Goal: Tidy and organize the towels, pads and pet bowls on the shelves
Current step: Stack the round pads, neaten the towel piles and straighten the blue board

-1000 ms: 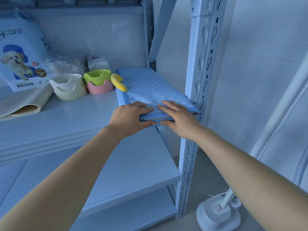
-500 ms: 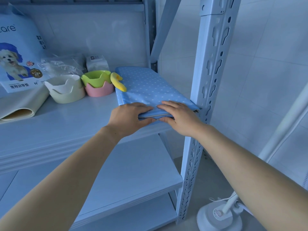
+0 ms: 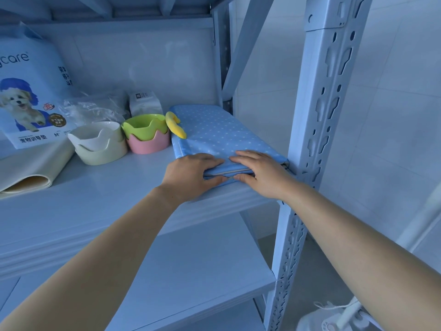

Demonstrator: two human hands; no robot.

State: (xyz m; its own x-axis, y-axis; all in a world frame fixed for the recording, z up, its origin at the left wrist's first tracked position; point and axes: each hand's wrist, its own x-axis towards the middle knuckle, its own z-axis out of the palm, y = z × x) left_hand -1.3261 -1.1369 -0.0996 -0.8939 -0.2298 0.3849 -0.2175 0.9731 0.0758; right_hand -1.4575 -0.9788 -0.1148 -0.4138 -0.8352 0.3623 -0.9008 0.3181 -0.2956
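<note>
- No shift since earlier: blue pad (image 3: 214, 132) stays at shelf (image 3: 95, 201) lip, post (image 3: 317, 120) just beside its right.
- My left grip (image 3: 191, 173) and right grip (image 3: 262, 174) pinch its front edge, thumbs under.

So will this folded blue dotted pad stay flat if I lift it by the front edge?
Probably floppy: the blue dotted pad looks like folded fabric, its layers gaping between the left hand and right hand. It may slide easily on the smooth shelf.
</note>
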